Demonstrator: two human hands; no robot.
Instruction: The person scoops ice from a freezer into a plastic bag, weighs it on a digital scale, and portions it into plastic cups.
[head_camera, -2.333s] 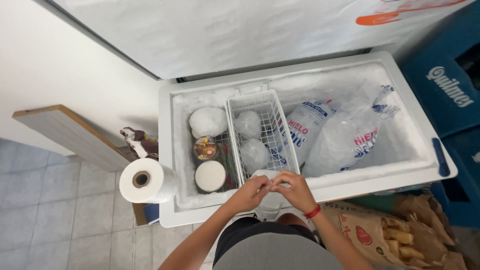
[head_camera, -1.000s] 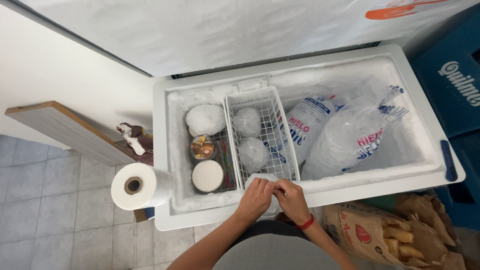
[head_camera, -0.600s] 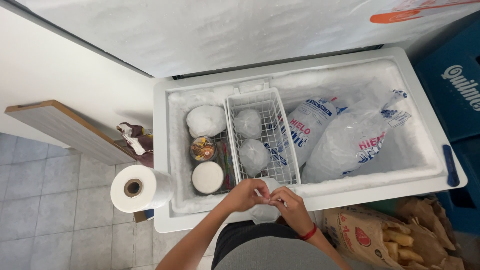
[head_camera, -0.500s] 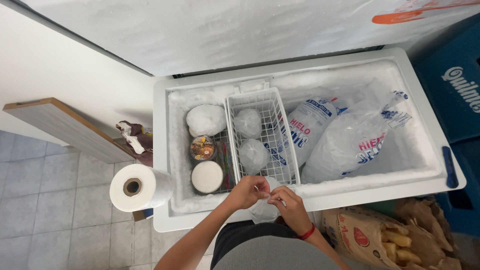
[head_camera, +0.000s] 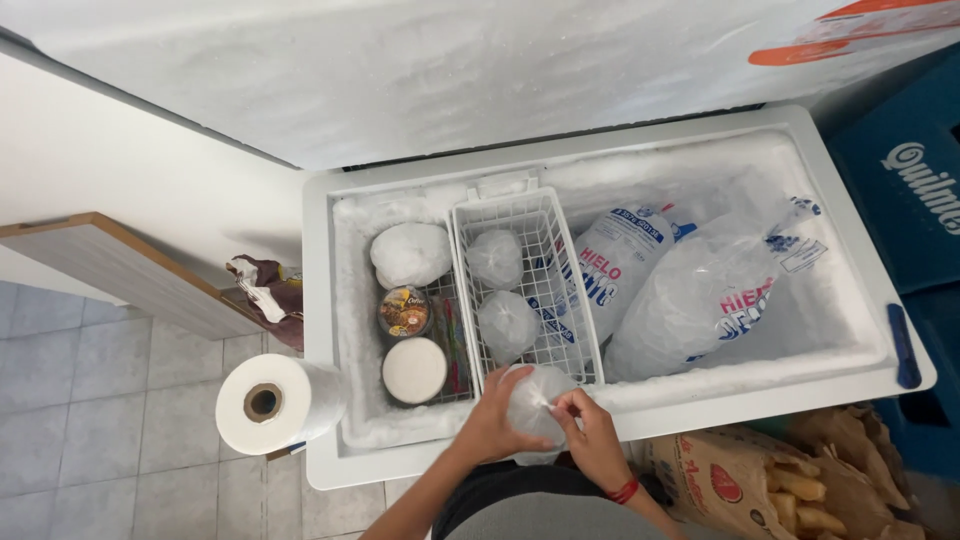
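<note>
Both of my hands hold a small clear plastic bag (head_camera: 533, 400) with pale contents at the front rim of an open white chest freezer (head_camera: 340, 400). My left hand (head_camera: 492, 418) cups the bag from the left. My right hand (head_camera: 590, 437), with a red band at the wrist, pinches its right side. The bag hovers over the near end of a white wire basket (head_camera: 560, 290), which holds two similar frosty bags (head_camera: 497, 258).
Two large bags of ice (head_camera: 700, 300) fill the freezer's right side. Left of the basket lie a frosted lump (head_camera: 410, 254) and two round tubs (head_camera: 413, 370). A roll of plastic bags (head_camera: 280, 402), a wooden board (head_camera: 120, 270), a blue crate (head_camera: 910, 190) and a paper sack (head_camera: 760, 480) surround the freezer.
My hands were pressed together at the freezer's front rim, then parted slightly. The small bag has since come up between them and now sits over the basket's near end.
</note>
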